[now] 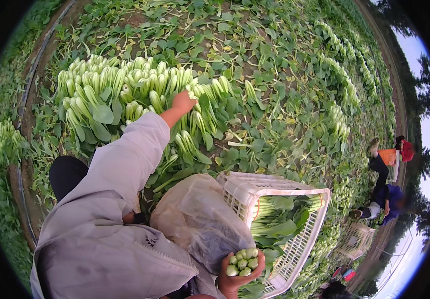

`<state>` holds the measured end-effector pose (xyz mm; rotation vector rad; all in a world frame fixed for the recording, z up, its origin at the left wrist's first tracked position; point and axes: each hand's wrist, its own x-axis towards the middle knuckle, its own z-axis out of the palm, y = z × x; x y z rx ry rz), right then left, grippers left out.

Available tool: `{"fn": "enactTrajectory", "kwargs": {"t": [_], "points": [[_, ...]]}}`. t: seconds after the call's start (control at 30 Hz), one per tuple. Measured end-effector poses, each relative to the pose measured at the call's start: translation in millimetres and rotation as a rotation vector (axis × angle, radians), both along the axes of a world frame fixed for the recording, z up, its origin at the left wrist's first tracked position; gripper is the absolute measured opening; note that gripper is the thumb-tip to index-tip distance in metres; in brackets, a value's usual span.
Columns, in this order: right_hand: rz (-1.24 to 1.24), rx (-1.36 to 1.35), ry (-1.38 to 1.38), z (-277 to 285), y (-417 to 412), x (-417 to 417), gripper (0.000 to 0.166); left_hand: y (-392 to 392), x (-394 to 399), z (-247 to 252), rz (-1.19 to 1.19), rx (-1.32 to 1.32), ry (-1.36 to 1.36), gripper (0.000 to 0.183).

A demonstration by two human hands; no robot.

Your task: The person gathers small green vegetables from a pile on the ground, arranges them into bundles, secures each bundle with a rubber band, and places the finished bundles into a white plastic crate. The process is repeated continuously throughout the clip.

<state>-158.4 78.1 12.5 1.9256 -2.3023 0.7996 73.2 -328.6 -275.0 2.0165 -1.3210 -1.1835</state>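
My left hand (185,102) reaches into a pile of bok choy (102,78) on the ground, its fingers closed around pale stem ends at the pile's right part. How many heads it grips is partly hidden. Near the bottom of the view, my right hand (233,281) holds a bunch of bok choy (242,262), cut ends facing the camera. Just beside that hand lies a white plastic crate (274,192) with bundled leafy greens (274,216) inside, some tied with orange bands. A clear plastic bag (200,216) bulges between my jacket and the crate.
Loose leaves cover the soil (244,41). Rows of cut bok choy (338,74) run along the right. A person in blue (385,202) and one in red (407,150) work there, near another crate (357,241). A dark hose (37,56) runs down the left.
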Motion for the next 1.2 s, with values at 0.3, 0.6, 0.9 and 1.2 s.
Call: {"fn": "enactTrajectory", "kwargs": {"t": [0.3, 0.6, 0.9, 1.2], "points": [[0.031, -0.015, 0.004, 3.8, -8.5, -1.6, 0.077, 2.0, -0.6, -45.4, -0.036, -0.075, 0.123, 0.05], [0.047, -0.064, -0.056, 0.0, -2.8, -3.8, 0.079, 17.9, -17.3, -1.8, -0.067, -0.131, -0.057, 0.05], [-0.023, 0.007, -0.149, 12.6, -6.2, -1.8, 0.083, 61.1, -3.0, 181.6, -0.455, -0.443, 0.5, 0.033], [-0.096, -0.136, -0.51, 23.3, 6.2, -6.5, 0.078, 224.2, -97.3, 309.5, -1.277, -0.703, 0.465, 0.035]]}}
